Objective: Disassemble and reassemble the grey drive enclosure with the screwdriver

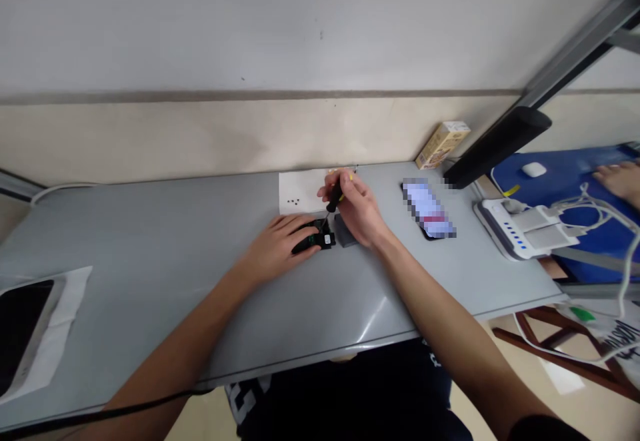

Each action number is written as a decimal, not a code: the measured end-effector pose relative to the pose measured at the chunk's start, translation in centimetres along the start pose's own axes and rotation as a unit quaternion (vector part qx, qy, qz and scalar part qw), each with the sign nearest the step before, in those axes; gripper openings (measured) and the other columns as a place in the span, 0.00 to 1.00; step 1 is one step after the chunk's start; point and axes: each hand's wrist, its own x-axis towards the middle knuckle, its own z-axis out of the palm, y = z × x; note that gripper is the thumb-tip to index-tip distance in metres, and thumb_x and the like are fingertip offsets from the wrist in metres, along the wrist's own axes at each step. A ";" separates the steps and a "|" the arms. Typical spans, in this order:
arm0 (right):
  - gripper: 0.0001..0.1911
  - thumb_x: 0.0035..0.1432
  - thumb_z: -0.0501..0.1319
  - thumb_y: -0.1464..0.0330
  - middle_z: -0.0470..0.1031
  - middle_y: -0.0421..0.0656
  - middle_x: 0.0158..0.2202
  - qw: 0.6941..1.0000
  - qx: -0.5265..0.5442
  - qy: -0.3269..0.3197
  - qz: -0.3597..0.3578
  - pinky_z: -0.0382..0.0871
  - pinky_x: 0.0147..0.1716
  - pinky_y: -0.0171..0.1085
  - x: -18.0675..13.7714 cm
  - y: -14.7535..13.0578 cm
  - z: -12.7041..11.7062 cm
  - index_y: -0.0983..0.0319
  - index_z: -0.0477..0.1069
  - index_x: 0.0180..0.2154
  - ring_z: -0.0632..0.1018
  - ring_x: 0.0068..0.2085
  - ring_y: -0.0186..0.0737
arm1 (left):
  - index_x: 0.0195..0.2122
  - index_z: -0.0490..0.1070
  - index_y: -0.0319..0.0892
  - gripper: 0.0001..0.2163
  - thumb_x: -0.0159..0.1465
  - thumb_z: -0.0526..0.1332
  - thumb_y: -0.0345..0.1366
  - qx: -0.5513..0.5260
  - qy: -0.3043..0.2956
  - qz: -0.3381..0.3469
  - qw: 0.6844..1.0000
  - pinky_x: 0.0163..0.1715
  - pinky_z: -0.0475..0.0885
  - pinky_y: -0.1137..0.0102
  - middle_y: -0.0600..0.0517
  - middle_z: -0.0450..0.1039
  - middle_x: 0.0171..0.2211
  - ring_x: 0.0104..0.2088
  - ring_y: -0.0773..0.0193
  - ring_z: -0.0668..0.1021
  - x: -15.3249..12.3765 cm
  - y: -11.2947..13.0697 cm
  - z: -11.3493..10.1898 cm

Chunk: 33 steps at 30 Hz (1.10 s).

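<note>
Right hand (pixel 357 209), gripping a screwdriver (pixel 334 198) — left hand (pixel 273 246), holding black mouse (pixel 315 240)

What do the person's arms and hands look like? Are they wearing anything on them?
The left hand and right hand are bare, with no gloves, and no ring or watch shows. The left forearm and right forearm are bare too. A black short sleeve shows at the right upper arm. A thin black cable crosses in front of the left forearm.
</note>
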 end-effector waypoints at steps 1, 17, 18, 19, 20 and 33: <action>0.21 0.59 0.64 0.46 0.70 0.37 0.31 1.000 0.010 -0.003 0.008 0.69 0.34 0.37 0.0 0.1 -0.1 0.56 0.65 0.35 0.74 0.31 0.34 | 0.53 0.75 0.47 0.13 0.72 0.59 0.43 -0.001 -0.001 0.001 1.000 0.58 0.70 0.56 0.47 0.74 0.58 0.57 0.54 0.75 0.0 0.0 0.0; 0.26 0.66 0.51 0.45 0.62 0.37 0.27 0.930 -0.299 0.192 -0.095 0.62 0.30 0.35 0.6 -1.7 -3.1 0.59 0.68 0.30 0.66 0.29 0.33 | 0.54 0.76 0.49 0.13 0.71 0.60 0.43 0.008 -0.002 0.005 1.000 0.59 0.69 0.54 0.48 0.73 0.58 0.59 0.52 0.74 -0.3 0.2 -0.4; 0.26 0.66 0.52 0.45 0.61 0.37 0.26 0.923 -0.299 0.220 -0.101 0.61 0.30 0.35 0.7 -1.6 -3.4 0.59 0.66 0.29 0.66 0.28 0.33 | 0.53 0.76 0.48 0.13 0.71 0.60 0.43 0.007 0.008 0.004 1.000 0.59 0.69 0.55 0.48 0.74 0.58 0.58 0.52 0.74 -0.3 0.1 -0.5; 0.26 0.66 0.52 0.45 0.59 0.37 0.25 0.917 -0.304 0.238 -0.104 0.61 0.29 0.35 0.9 -1.5 -3.7 0.59 0.64 0.28 0.65 0.28 0.33 | 0.52 0.77 0.48 0.12 0.71 0.60 0.42 0.006 0.022 0.004 1.000 0.59 0.69 0.55 0.48 0.74 0.58 0.58 0.53 0.74 -0.3 0.1 -0.6; 0.26 0.66 0.53 0.44 0.58 0.36 0.25 0.912 -0.310 0.248 -0.103 0.61 0.29 0.35 1.0 -1.4 -3.9 0.58 0.63 0.28 0.64 0.28 0.33 | 0.51 0.77 0.47 0.11 0.72 0.59 0.40 0.007 0.037 0.004 0.999 0.59 0.69 0.56 0.48 0.74 0.58 0.58 0.53 0.74 -0.3 0.0 -0.6; 0.29 0.59 0.56 0.40 0.59 0.35 0.21 0.934 -0.227 0.275 -0.019 0.57 0.22 0.35 1.1 0.2 -3.4 0.58 0.66 0.27 0.63 0.22 0.32 | 0.42 0.78 0.45 0.07 0.71 0.59 0.34 0.026 0.192 -0.067 0.979 0.50 0.72 0.60 0.49 0.80 0.45 0.47 0.59 0.79 -0.2 -1.6 -1.4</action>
